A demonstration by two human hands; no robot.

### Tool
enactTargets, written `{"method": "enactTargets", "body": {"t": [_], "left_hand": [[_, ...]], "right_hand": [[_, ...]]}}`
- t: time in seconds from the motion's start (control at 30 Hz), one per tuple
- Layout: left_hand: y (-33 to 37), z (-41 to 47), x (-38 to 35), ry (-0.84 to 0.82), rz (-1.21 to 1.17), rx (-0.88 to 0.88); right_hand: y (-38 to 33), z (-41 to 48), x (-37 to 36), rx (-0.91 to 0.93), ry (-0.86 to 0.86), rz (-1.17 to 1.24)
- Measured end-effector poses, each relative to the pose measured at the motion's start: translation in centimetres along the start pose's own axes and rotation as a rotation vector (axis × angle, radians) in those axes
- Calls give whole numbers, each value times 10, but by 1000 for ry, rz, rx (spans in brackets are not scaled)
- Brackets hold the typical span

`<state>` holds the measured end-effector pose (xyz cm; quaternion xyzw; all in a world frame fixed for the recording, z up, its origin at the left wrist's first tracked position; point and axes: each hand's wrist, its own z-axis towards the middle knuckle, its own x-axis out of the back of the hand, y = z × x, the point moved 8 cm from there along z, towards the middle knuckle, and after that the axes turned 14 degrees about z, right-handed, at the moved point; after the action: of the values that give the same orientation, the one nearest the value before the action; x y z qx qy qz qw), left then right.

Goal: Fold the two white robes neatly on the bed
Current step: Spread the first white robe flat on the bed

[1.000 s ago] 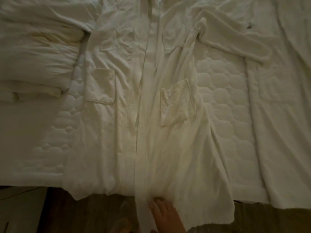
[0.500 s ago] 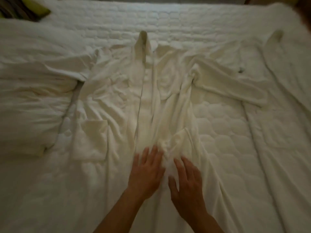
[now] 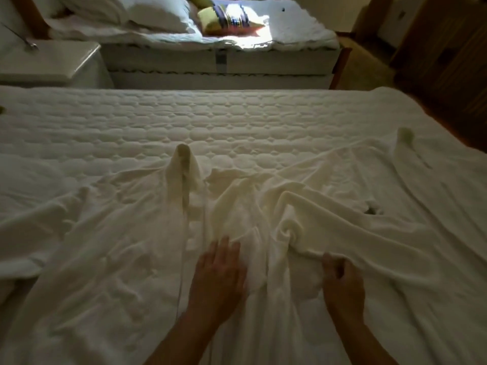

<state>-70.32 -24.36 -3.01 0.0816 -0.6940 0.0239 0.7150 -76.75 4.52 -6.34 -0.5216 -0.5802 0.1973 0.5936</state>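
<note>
Robe (image 3: 126, 233) looked soft, limp; best held at hems. Your L hand (image 3: 218, 275) pressed it flat, fingers straight; R hand (image 3: 342, 284) pinched robe fold.

White robe (image 3: 131, 246) spread open on quilted bed (image 3: 237, 119); left hand (image 3: 218, 277) pressing flat, right hand (image 3: 342, 283) gripping sleeve fold (image 3: 303, 233).

No text, label, brand, number or sign can be read. The robe (image 3: 131, 233) in the lower half of the frame and the bed (image 3: 237, 114) across the centre are plain white fabric. The cushion (image 3: 229, 21) at upper centre shows only blurred coloured stripes.
</note>
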Motion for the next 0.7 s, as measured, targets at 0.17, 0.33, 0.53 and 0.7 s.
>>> {"method": "enactTargets", "body": {"t": [0.17,0.33,0.53,0.7], "left_hand": [[-11,104,-42,-249,67,81],[-13,108,-71,-225,76,120],[-17,114,-71,-278,82,129],[-12,116,-65,-400,136,151]], "right_hand": [[34,22,19,-191,369,612],[53,39,16,-348,329,754],[-40,87,130,273,391,-67],[-22,205,145,-71,-113,-184]]}}
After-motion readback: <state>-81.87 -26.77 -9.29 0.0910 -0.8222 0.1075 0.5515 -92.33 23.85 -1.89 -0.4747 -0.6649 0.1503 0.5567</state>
